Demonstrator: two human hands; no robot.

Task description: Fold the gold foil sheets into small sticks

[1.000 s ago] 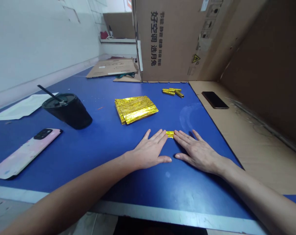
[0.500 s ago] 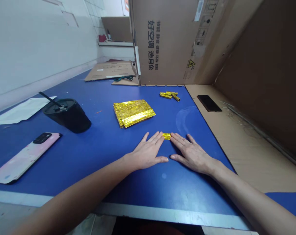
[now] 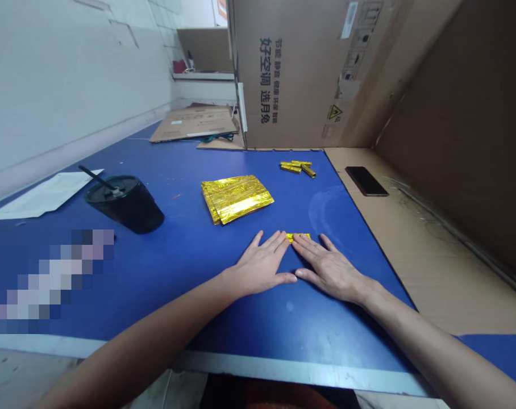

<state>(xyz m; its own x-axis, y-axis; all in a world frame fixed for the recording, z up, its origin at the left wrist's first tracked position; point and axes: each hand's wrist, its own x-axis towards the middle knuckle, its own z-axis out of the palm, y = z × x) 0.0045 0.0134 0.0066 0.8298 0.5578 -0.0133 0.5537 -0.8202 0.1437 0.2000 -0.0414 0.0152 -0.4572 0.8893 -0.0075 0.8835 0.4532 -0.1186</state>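
Observation:
A narrow strip of folded gold foil paper (image 3: 303,235) lies flat on the blue table, partly covered by my fingers. My left hand (image 3: 263,264) rests with fingers stretched out, its fingertips at the strip's left end. Pressed on the middle of the strip are the fingertips of my right hand (image 3: 326,267), also stretched out flat. The two thumbs point at each other and almost meet. Beyond my hands sits a stack of gold foil sheets (image 3: 238,199). Farther back, several small folded gold foil pieces (image 3: 298,167) lie in a loose pile.
On the left stand a black cup (image 3: 125,204) with a straw and a white paper sheet (image 3: 40,196); a pixelated patch covers the near left. A dark phone (image 3: 366,181) lies on cardboard at right. A large cardboard box wall (image 3: 300,74) rises behind the blue table (image 3: 190,238).
My right hand has slid left along the gold strip towards my left hand, uncovering the strip's right end. The view has shifted slightly.

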